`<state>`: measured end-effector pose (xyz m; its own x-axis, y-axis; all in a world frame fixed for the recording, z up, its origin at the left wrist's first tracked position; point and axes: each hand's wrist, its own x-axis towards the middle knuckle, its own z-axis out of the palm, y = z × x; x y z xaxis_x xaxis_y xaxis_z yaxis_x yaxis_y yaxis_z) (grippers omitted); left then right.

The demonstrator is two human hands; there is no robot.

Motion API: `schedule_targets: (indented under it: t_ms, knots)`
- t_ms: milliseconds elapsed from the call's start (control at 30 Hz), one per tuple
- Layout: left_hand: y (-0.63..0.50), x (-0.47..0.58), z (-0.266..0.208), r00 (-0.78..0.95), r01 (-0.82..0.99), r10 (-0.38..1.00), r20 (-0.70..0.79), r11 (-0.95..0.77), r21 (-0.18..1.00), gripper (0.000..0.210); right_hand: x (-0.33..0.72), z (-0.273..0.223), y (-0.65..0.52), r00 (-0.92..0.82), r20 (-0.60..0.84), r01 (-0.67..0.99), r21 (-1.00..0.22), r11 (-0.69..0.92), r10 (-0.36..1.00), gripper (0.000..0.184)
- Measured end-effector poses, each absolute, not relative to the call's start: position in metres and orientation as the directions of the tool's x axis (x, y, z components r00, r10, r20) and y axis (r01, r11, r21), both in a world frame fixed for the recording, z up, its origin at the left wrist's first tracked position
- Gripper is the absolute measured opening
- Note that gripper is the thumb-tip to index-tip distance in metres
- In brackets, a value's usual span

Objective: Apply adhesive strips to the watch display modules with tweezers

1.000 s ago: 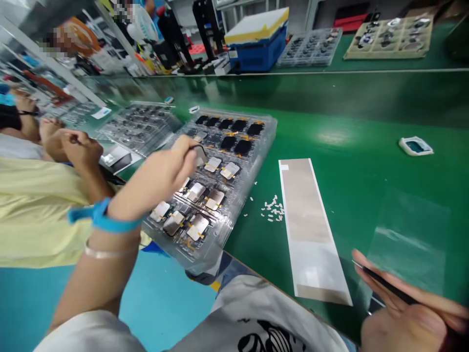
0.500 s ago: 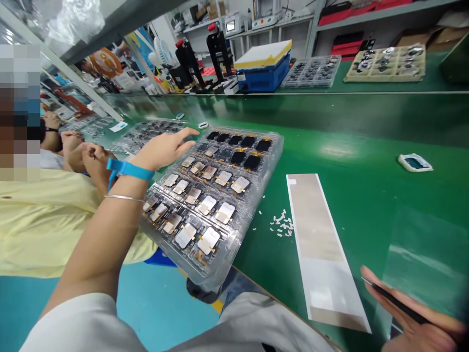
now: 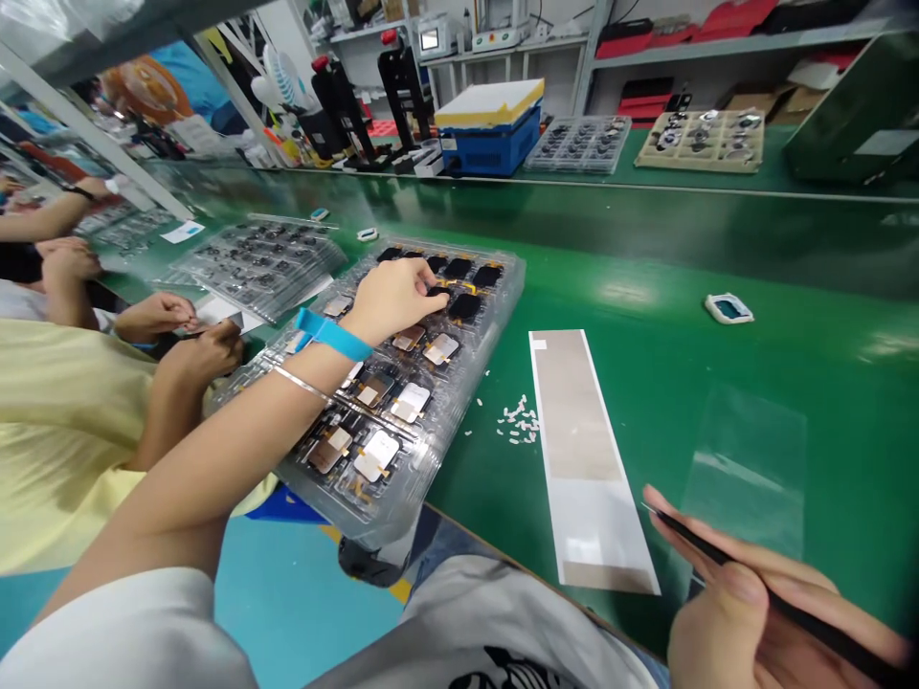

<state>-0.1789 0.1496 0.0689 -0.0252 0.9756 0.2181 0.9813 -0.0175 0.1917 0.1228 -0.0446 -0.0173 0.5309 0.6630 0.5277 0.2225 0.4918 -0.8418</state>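
My left hand (image 3: 398, 297), with a blue strap on its wrist, reaches over a clear plastic tray (image 3: 478, 359). Its thumb and fingers close on a black rounded-square screen module (image 3: 437, 293) in the second row. Beside it lies another black module (image 3: 465, 306). Nearer rows hold modules with pale backs (image 3: 411, 402) and orange flex strips. Several cells are hidden under my left hand and forearm. My right hand (image 3: 753, 584) grips black tweezers (image 3: 707, 545), their tip pointing left, close to a long white-edged sheet (image 3: 585, 411).
Small white pieces (image 3: 518, 421) lie scattered left of the sheet. A clear film (image 3: 747, 478) and a white-rimmed part (image 3: 728, 308) rest on the green bench (image 3: 632, 258). At left, a co-worker's hands (image 3: 190, 335) work near stacked clear trays (image 3: 262, 263). A blue box (image 3: 488, 139) stands behind.
My left hand has moved from the tray's far left edge to the second row and closed on a black module. The view has shifted right; my right hand still holds the tweezers.
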Motion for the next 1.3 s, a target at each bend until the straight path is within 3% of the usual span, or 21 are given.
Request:
schedule_targets:
  t_ms: [200, 300, 400, 500, 567, 633, 733, 833, 933, 1033, 1300]
  knots:
    - [0.144, -0.175, 0.071, -0.039, 0.988, 0.971, 0.235, 0.002, 0.156, 0.022, 0.120, -0.015, -0.041, 0.551, 0.577, 0.184, -0.789, 0.587, 0.603, 0.027]
    - [0.149, -0.174, 0.071, -0.057, 0.982, 0.973, 0.225, 0.014, 0.188, 0.025, 0.117, -0.011, -0.042, 0.563, 0.560, 0.169, -0.798, 0.579, 0.608, 0.021]
    - [0.149, -0.173, 0.078, -0.082, 0.976, 0.964, 0.254, 0.027, 0.215, 0.013, 0.115, -0.008, -0.041, 0.580, 0.534, 0.148, -0.811, 0.566, 0.615, 0.014]
    - [0.119, -0.164, 0.093, -0.059, 0.931, 0.964, 0.260, -0.041, 0.364, 0.007, 0.120, -0.010, -0.038, 0.534, 0.554, 0.108, -0.794, 0.598, 0.639, 0.010]
    - [0.078, -0.151, 0.102, 0.051, 0.733, 0.982, 0.184, -0.162, 0.661, 0.007, 0.125, -0.011, -0.036, 0.451, 0.584, 0.104, -0.785, 0.610, 0.675, 0.012]
    - [0.027, -0.132, 0.104, 0.174, 0.583, 0.967, 0.185, -0.253, 0.772, 0.006, 0.131, -0.006, -0.036, 0.295, 0.633, 0.178, -0.772, 0.610, 0.716, 0.018]
    - [-0.037, -0.100, 0.091, 0.260, 0.516, 0.952, 0.161, -0.278, 0.811, 0.015, 0.133, 0.013, -0.039, 0.009, 0.666, 0.329, -0.706, 0.627, 0.746, 0.017]
    - [-0.062, -0.073, 0.062, 0.268, 0.341, 0.956, 0.121, -0.212, 0.916, 0.016, 0.127, 0.031, -0.036, -0.216, 0.703, 0.379, -0.580, 0.722, 0.678, 0.019]
    - [-0.059, -0.055, 0.031, 0.192, 0.121, 0.980, 0.059, -0.083, 0.989, 0.008, 0.122, 0.034, -0.028, -0.335, 0.709, 0.466, -0.447, 0.763, 0.620, 0.018]
    - [-0.049, -0.046, 0.010, 0.140, -0.023, 0.988, 0.063, -0.060, 0.998, 0.006, 0.123, 0.024, -0.020, -0.371, 0.698, 0.555, -0.362, 0.749, 0.612, 0.018]
    - [-0.028, -0.050, -0.012, 0.122, 0.098, 0.980, 0.156, -0.168, 0.981, 0.006, 0.119, 0.013, -0.006, -0.517, 0.608, 0.625, -0.212, 0.751, 0.602, 0.016]
